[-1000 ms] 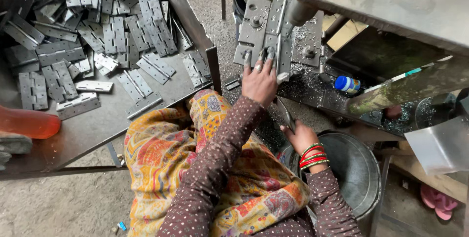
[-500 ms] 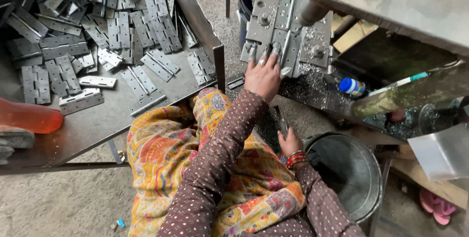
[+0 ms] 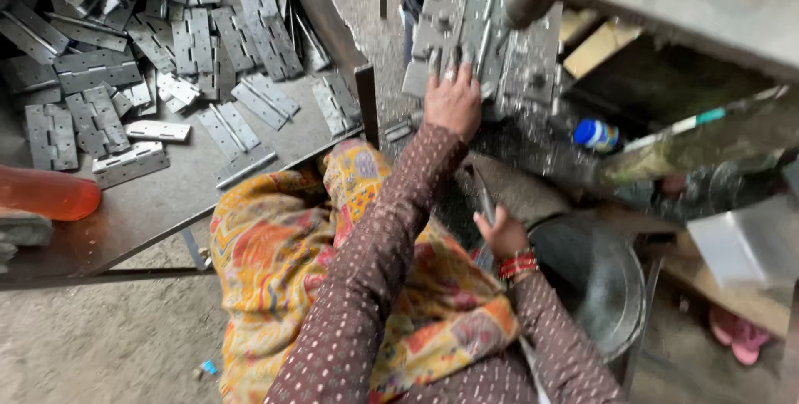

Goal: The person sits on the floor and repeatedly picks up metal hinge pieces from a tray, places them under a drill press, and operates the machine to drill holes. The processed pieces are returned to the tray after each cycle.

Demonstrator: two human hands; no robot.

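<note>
My left hand [image 3: 454, 100] reaches forward and lies with fingers spread on a grey hinge plate [image 3: 441, 17] set in the metal jig [image 3: 533, 54] of a press machine. A steel cylinder [image 3: 526, 4] of the machine hangs just above the jig. My right hand [image 3: 502, 233], with red bangles on the wrist, sits lower and closer to my lap, curled around a thin dark metal lever [image 3: 483, 192]. Both arms wear brown dotted sleeves over a bright patterned cloth [image 3: 283, 262] on my lap.
A metal table [image 3: 158, 204] on the left carries a heap of several grey hinge plates [image 3: 150, 46] and an orange bottle [image 3: 46, 192]. A round steel bowl [image 3: 607, 287] stands by my right wrist. A blue-capped bottle [image 3: 597, 133] lies beside the machine base.
My right hand has drawn down and back toward my lap along the lever. My left hand stays on the plate in the jig, a little higher up.
</note>
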